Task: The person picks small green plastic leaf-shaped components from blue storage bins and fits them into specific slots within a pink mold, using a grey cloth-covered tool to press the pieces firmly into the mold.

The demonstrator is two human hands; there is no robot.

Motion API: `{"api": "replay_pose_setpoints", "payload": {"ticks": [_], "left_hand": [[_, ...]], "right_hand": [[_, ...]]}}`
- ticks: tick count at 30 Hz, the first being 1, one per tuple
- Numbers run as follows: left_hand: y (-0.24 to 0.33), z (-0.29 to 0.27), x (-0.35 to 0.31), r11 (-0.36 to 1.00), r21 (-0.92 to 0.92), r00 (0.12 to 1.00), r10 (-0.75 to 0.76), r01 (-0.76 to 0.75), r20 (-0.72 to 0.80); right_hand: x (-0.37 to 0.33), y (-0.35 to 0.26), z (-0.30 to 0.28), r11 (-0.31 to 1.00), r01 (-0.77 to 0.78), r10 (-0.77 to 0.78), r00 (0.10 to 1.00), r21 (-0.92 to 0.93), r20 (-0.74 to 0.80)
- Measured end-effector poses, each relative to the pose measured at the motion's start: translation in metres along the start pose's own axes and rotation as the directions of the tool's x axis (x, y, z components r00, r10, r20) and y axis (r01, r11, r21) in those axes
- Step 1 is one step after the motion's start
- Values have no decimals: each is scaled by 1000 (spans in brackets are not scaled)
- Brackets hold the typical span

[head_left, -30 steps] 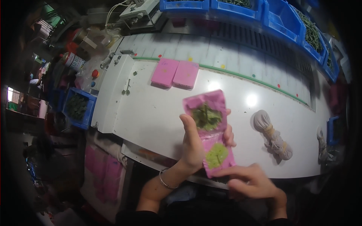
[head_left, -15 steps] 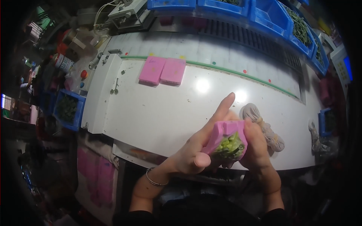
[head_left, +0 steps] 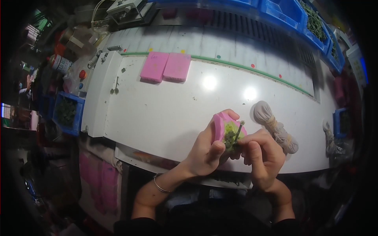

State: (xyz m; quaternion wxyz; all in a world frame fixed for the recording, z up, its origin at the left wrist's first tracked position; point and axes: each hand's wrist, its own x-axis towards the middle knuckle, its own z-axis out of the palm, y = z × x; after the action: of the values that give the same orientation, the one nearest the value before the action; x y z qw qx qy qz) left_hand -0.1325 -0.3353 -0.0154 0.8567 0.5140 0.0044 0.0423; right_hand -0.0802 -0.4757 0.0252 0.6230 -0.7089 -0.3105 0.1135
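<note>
My left hand (head_left: 204,153) is wrapped round a pink foam pad (head_left: 218,128), which is bent around a bunch of green plant cuttings (head_left: 229,133). One dark green stem (head_left: 238,132) sticks up out of the bunch. At the right side of the pad, the curled fingers of my right hand (head_left: 267,155) pinch at this stem; its lower part is hidden among leaves and fingers. Beyond my hands, two flat pink foam pads (head_left: 177,67) lie side by side on the white worktop (head_left: 157,106).
A bundle of greyish cloth strips (head_left: 271,122) lies right of my hands. Blue bins (head_left: 283,13) with greenery line the far right, and another blue bin (head_left: 69,114) stands at the left. A white raised ledge (head_left: 98,94) bounds the worktop's left end.
My right hand has shifted from gripping the pink pad's side to pinching at a stem, which now stands up from the bunch. My left fingers have curled closer round the pad.
</note>
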Motion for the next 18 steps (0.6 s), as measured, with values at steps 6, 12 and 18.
{"api": "replay_pose_setpoints", "payload": {"ticks": [6,12,18], "left_hand": [[-3,2,1,995,90,998,41,-37,-38],[-7,-1,-2,989,129,994,84,-75,-66],[1,3,-2,980,200,991,24,3,-135]], "right_hand": [[-4,4,8,999,-32,31,992,-3,-121],[-5,6,9,999,-10,14,995,36,-100],[-6,2,7,999,33,-34,995,-11,-98]]}}
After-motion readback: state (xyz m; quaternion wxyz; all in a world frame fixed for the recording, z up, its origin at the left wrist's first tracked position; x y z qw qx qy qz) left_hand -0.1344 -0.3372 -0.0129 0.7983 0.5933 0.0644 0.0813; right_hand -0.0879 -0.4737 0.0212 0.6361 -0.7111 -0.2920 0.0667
